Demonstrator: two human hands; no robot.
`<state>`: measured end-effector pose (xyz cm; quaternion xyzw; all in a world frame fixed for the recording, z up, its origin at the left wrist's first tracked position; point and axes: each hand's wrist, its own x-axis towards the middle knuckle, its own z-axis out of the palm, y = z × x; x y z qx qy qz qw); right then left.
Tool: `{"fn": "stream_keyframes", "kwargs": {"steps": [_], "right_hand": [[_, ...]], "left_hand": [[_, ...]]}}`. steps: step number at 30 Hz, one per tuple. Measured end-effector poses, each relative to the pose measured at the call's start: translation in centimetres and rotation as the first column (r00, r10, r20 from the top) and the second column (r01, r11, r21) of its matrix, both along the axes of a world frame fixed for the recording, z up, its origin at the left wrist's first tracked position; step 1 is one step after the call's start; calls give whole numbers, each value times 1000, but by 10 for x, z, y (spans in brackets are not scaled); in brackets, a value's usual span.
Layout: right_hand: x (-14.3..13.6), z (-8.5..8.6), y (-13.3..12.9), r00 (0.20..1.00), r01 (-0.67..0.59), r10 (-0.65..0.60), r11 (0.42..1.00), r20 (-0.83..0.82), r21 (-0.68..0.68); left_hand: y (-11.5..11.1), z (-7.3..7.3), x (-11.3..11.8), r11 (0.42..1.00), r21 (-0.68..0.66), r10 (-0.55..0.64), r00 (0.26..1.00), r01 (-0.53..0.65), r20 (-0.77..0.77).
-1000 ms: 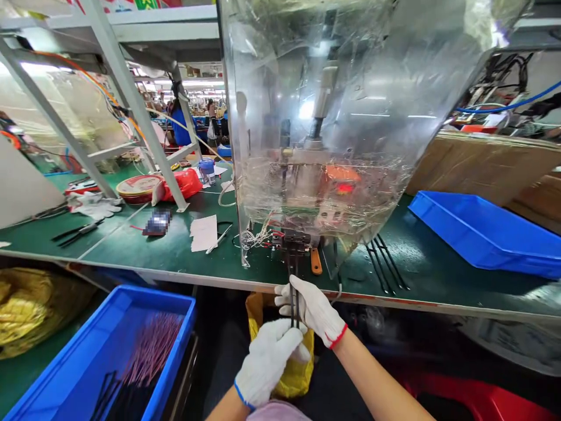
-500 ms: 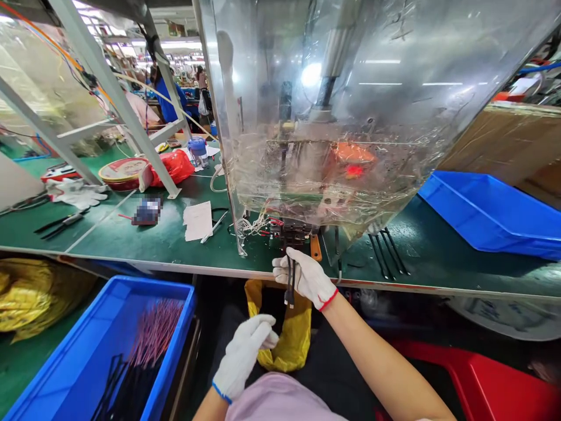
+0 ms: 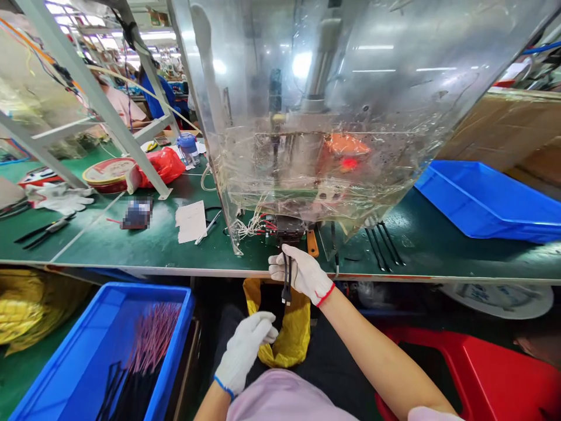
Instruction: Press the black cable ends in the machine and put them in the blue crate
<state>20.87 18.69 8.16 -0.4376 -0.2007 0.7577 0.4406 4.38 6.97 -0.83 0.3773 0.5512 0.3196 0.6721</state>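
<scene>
At the table's front edge, my right hand (image 3: 302, 275), in a white glove with a red cuff, is closed on a black cable (image 3: 286, 272). Two short lengths hang over the fingers and end in small metal-tipped plugs. Its upper part runs up to a dark machine fixture (image 3: 289, 228) with red and white wires, where the contact is hidden. Lower down, over my lap, my left hand (image 3: 248, 348), in a white glove with a blue cuff, has its fingers loosely bent with no object visible in them. A yellow bag (image 3: 291, 345) hangs just beyond it.
A clear plastic shield (image 3: 372, 88) hangs in front of the machine. Several black cables (image 3: 385, 248) lie right of it. A blue bin (image 3: 486, 199) stands at right; a blue crate (image 3: 190, 301) with dark and reddish cables is at lower left. Pliers (image 3: 48, 231) lie far left.
The view has shifted slightly, so the bench appears a little further left. My right hand still holds the cable by the fixture, and my left hand stays over my lap.
</scene>
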Motion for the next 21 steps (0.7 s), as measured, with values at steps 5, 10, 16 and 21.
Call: {"fn": "stream_keyframes", "kwargs": {"steps": [5,10,16,21], "right_hand": [[6,-6,-3,991,-110,114,992,-75,53],[26,-32,-53,943,-316,304,946,139,73],[91,-32,-118,414,-460,212,888,885,3],[168,23,-96,39,-388,-24,921,999,37]], "left_hand": [[0,1,4,1000,6,-17,1000,17,0],[0,-23,2,1000,-26,10,999,-9,52],[24,-41,-11,998,-58,35,996,-30,78],[54,-14,-12,974,94,207,978,-206,-7]]}}
